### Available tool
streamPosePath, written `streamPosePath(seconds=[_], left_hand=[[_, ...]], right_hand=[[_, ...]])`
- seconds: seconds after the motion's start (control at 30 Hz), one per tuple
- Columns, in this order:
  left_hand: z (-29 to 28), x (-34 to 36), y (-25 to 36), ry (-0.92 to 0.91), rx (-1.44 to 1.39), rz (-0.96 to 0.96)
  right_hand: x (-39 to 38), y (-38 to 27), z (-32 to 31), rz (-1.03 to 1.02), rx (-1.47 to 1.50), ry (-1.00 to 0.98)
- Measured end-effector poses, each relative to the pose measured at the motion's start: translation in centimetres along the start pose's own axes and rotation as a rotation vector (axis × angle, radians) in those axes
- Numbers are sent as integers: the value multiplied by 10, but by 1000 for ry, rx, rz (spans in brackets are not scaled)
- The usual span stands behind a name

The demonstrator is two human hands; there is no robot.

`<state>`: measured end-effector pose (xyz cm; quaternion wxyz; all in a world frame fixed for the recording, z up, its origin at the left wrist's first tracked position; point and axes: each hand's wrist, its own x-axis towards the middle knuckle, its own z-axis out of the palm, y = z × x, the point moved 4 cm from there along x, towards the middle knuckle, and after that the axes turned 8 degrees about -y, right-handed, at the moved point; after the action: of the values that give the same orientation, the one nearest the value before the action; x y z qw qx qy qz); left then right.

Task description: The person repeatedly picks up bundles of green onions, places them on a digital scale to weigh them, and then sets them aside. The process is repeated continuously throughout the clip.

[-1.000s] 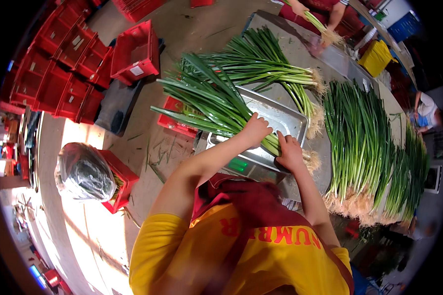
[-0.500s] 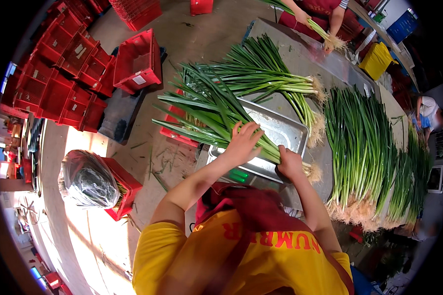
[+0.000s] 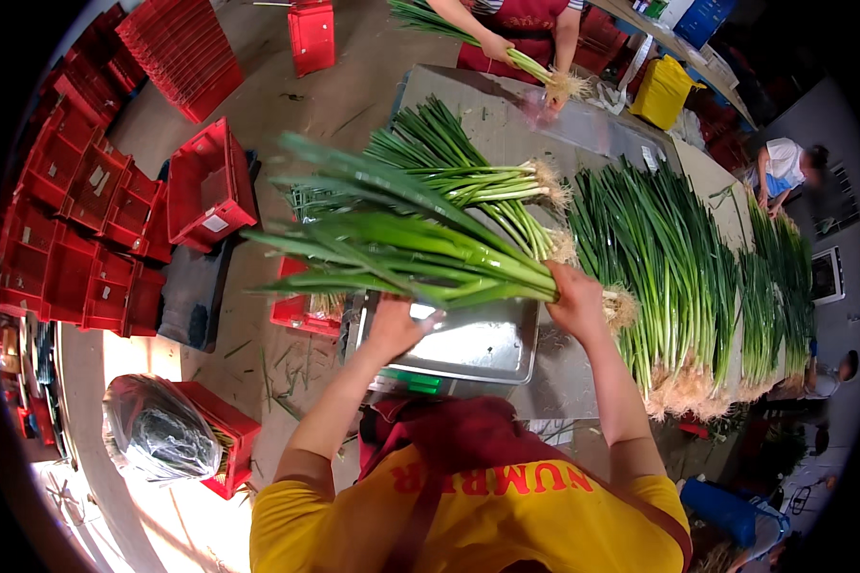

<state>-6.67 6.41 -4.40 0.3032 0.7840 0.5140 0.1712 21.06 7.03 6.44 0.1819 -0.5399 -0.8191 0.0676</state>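
My right hand (image 3: 578, 298) is closed round the pale stems of a bunch of green onions (image 3: 468, 263), just short of the roots. The bunch is raised over a shiny steel tray (image 3: 483, 344), its long leaves fanned out to the left and blurred at the tips. My left hand (image 3: 397, 328) is at the tray's left side, under the leaves. Its thumb sticks out apart, while the leaves partly cover the other fingers. A green-lit display (image 3: 411, 382) shows below the tray's near edge. More green onions (image 3: 487, 186) lie on the table beyond.
A long row of green onions (image 3: 664, 277) covers the table's right side. Across the table, a co-worker's hands (image 3: 497, 46) hold another bunch. Red crates (image 3: 205, 186) stand at left, one with a plastic-wrapped bundle (image 3: 162, 430) beside it. A red crate (image 3: 306, 310) sits left of the tray.
The bunch has come up off the tray, leaves swinging. My left hand has left the stems and moved down-left below the leaves. My right hand still grips near the roots; the view has shifted.
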Motion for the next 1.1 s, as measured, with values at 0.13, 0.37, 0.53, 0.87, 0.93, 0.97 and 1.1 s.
streamPosePath(seconds=[0.13,0.37,0.53,0.87,0.93,0.97,1.1], left_hand=[[-50,41,0,392,-55,59],[-71,37,-13,492,-90,63],[-51,-18,-59,395,-98,-125],[-42,-78,-108,444,-175,-346],[-43,-63,-98,435,-132,-245],[-44,-55,-92,428,-111,-191],[-47,-37,-66,291,-44,-74]], right_hand=[[39,27,-7,127,30,67],[114,106,61,287,139,-80],[91,190,176,413,-42,-357],[34,173,147,351,128,8],[-2,166,132,412,148,89],[-26,173,133,443,133,108],[-126,168,128,618,148,174]])
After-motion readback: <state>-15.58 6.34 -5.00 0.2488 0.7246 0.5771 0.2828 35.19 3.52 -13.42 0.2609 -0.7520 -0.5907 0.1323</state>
